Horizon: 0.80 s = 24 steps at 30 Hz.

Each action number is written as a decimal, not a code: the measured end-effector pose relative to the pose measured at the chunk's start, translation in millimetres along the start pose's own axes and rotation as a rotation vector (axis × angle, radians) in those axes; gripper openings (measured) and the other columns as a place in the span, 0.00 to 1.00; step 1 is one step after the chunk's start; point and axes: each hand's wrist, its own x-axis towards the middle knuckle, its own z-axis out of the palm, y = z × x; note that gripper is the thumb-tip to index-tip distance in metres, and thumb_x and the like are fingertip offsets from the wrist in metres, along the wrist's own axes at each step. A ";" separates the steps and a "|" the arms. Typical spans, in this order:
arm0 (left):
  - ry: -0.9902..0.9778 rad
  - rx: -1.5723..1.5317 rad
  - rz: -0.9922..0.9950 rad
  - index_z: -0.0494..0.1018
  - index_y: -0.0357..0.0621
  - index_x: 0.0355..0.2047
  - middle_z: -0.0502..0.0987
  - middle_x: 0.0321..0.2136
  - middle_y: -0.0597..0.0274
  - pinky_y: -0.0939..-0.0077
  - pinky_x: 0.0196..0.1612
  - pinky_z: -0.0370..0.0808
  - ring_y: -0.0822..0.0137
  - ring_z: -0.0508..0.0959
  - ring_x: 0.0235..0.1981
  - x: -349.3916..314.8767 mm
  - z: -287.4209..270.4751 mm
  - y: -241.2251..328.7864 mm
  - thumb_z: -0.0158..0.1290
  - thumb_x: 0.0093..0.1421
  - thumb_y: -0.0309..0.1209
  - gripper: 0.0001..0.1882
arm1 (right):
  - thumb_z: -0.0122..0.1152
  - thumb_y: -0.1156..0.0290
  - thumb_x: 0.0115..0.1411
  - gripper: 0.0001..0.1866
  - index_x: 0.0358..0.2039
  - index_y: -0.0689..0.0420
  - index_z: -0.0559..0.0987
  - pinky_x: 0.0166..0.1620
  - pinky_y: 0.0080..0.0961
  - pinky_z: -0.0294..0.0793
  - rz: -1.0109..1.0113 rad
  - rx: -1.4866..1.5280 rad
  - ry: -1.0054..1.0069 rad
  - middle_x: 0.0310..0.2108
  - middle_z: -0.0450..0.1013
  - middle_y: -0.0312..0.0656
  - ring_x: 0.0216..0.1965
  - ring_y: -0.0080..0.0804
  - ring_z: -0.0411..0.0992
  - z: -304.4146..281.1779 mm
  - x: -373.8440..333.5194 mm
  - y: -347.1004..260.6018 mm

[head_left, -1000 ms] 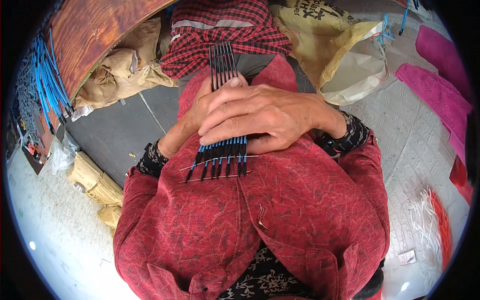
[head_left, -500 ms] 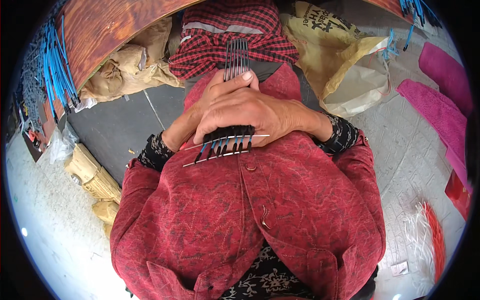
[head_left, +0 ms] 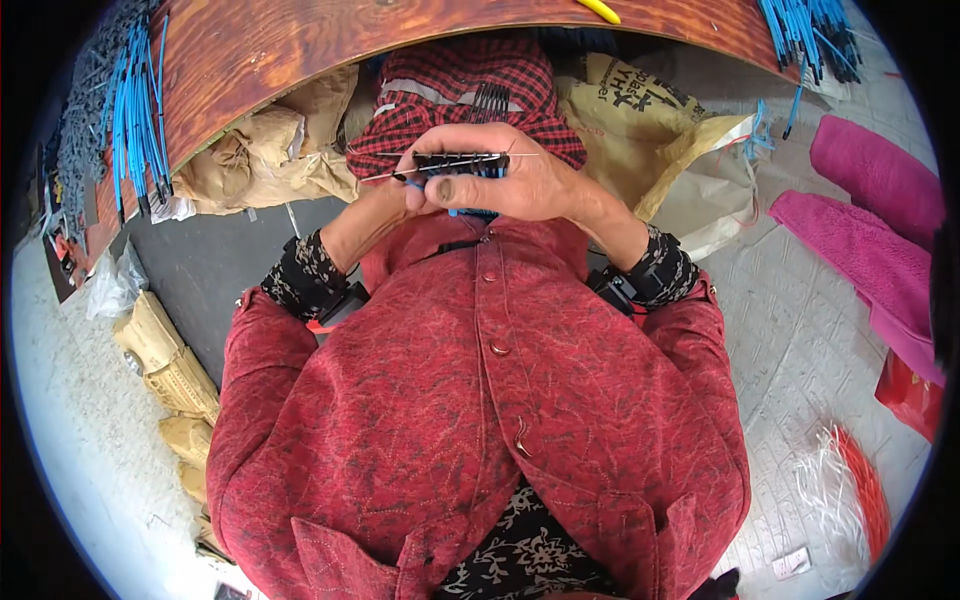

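Raised, in the head view, since the earlier frame: the near ends of my bundle of blue and black rods point(head_left: 462, 165), which lay lower over my red jacket point(head_left: 420, 380) and now stand farther out from it, turned up toward the camera. Both my hands have gone with it.

Principal relation: the bundle lies within the curve of my right fingers, its long axis leading away from my body, its far dark tips just beyond the knuckles. Thin pale pins point(head_left: 528, 155) cross that axis at the near ends and jut past the rods.

My right hand point(head_left: 500, 180) lies over the bundle and is the nearer to those ends; its fingers bend round the far side, its thumb bears on the near side, and the rods are pinched between. My left hand point(head_left: 405, 196) sits behind and to the left, mostly hidden; whether its fingers are spread or pressed together I cannot tell.

Containers: beyond my fingers and to the right, a yellowish sack point(head_left: 620, 130) gapes, contents not discernible; well to the left, a clear plastic bag point(head_left: 118, 285) lies crumpled, contents likewise unclear. Farthest beyond the fingers stretches the wooden counter point(head_left: 300, 40), with loose blue rods point(head_left: 140, 120) hanging at its left end.
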 end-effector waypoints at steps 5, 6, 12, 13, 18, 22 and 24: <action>-0.030 -0.010 0.020 0.71 0.42 0.48 0.77 0.37 0.59 0.71 0.41 0.78 0.67 0.78 0.36 4.2 -0.8 0.9 0.47 0.71 0.45 0.19 | 0.64 0.48 0.63 0.30 0.51 0.64 0.79 0.54 0.29 0.72 0.049 -0.054 0.034 0.45 0.79 0.46 0.50 0.33 0.75 -9.9 1.2 -9.9; -0.040 -0.017 0.022 0.71 0.42 0.49 0.77 0.37 0.59 0.70 0.41 0.78 0.67 0.78 0.37 4.5 -1.1 1.1 0.47 0.71 0.45 0.19 | 0.64 0.48 0.63 0.30 0.51 0.64 0.79 0.54 0.29 0.72 0.039 -0.104 0.009 0.45 0.79 0.45 0.50 0.33 0.75 -12.5 2.0 -13.0; -0.071 -0.030 0.050 0.69 0.42 0.52 0.77 0.40 0.57 0.68 0.44 0.79 0.65 0.79 0.39 13.2 2.3 -1.8 0.46 0.71 0.44 0.20 | 0.62 0.60 0.65 0.22 0.52 0.65 0.79 0.57 0.29 0.72 0.090 -0.131 -0.097 0.48 0.79 0.44 0.52 0.30 0.74 -23.8 5.9 -35.3; -0.079 -0.033 0.056 0.69 0.42 0.53 0.77 0.41 0.57 0.68 0.44 0.79 0.64 0.79 0.40 15.5 3.5 -2.9 0.46 0.71 0.44 0.20 | 0.62 0.60 0.66 0.23 0.53 0.66 0.79 0.56 0.28 0.73 0.113 -0.108 -0.090 0.49 0.79 0.46 0.51 0.31 0.75 -23.1 5.6 -42.0; -0.116 -0.042 0.065 0.67 0.42 0.56 0.77 0.43 0.55 0.66 0.46 0.80 0.62 0.80 0.42 25.0 2.6 -8.4 0.46 0.71 0.43 0.21 | 0.59 0.60 0.68 0.22 0.51 0.68 0.79 0.53 0.27 0.76 0.218 0.020 -0.065 0.48 0.79 0.47 0.48 0.30 0.78 -22.6 -0.5 -35.7; -0.127 -0.042 0.074 0.66 0.42 0.58 0.77 0.45 0.54 0.65 0.48 0.80 0.61 0.80 0.44 26.6 3.9 -12.2 0.46 0.71 0.43 0.22 | 0.57 0.60 0.69 0.21 0.50 0.67 0.79 0.52 0.27 0.76 0.146 0.033 -0.030 0.45 0.80 0.46 0.48 0.31 0.78 -13.5 -4.6 -40.2; -0.131 -0.037 0.078 0.65 0.42 0.59 0.77 0.46 0.53 0.64 0.49 0.81 0.60 0.80 0.45 27.8 3.4 -13.8 0.46 0.71 0.43 0.23 | 0.57 0.61 0.69 0.21 0.49 0.67 0.79 0.53 0.27 0.76 0.141 -0.004 -0.023 0.44 0.80 0.47 0.48 0.31 0.78 -10.6 -6.7 -41.2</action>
